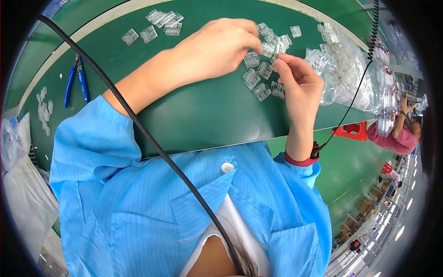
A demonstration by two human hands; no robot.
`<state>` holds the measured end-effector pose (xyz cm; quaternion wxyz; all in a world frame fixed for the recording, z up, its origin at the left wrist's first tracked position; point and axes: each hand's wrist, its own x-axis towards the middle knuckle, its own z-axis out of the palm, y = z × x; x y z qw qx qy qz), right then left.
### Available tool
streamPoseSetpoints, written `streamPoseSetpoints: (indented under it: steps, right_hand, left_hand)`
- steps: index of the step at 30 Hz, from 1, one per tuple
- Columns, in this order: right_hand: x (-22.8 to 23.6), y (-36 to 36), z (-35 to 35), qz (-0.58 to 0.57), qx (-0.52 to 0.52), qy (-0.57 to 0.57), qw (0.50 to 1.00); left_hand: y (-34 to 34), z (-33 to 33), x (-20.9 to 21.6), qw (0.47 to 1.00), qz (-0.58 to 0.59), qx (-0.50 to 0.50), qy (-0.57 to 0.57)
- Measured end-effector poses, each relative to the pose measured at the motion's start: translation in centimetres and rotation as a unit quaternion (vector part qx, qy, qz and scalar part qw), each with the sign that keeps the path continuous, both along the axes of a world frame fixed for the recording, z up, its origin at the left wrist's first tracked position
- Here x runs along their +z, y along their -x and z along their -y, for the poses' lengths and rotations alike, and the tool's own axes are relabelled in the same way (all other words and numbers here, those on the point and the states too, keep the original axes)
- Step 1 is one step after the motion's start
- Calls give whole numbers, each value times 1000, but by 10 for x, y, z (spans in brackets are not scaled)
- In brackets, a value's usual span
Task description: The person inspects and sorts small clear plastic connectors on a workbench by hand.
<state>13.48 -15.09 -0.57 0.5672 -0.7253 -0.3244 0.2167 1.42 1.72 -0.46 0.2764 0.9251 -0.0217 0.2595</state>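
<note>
Above a loose cluster of small clear plastic pieces (251,78) on the green table, my left hand (224,46) hovers with bent fingers. Its fingertips are apart and at the cluster's left edge, and I see nothing held in them. The thumb is partly hidden. My right hand (300,81) is at the right side of the cluster, thumb and index finger pinched on one clear plastic piece (275,59). The pieces are block-shaped, with ribs or slots inside.
More clear pieces (148,34) lie at the far left, and smaller translucent parts (44,111) near the left edge. Blue-handled pliers (76,81) rest there too. Clear plastic bags (348,69) stand on the right. A black cable (134,115) crosses the view. Another person (397,138) sits at right.
</note>
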Motion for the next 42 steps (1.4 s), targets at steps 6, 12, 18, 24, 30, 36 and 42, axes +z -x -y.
streamPoseSetpoints:
  steps: [6,12,18,24,30,36,42]
  right_hand:
    - [-3,3,2,19,-4,-22,1000]
    - [-5,1,7,12,-2,-5,1000]
    - [-7,1,1,3,3,-23,1000]
    - [-11,5,-8,-31,2,-65,997]
    - [3,10,-28,-207,35,-143,967]
    - [1,21,-32,-51,4,-116,992]
    - [1,28,-27,31,3,-135,990]
  left_hand:
    - [-5,1,-3,993,-43,-67,-91]
    - [7,-3,10,971,-157,-41,-178]
    - [17,6,13,954,-154,13,-257]
    - [16,-4,7,991,-106,39,-71]
    - [11,-3,6,751,-112,-7,651]
    - [12,6,3,705,-87,-20,703]
    - [13,10,-1,753,-101,-30,649]
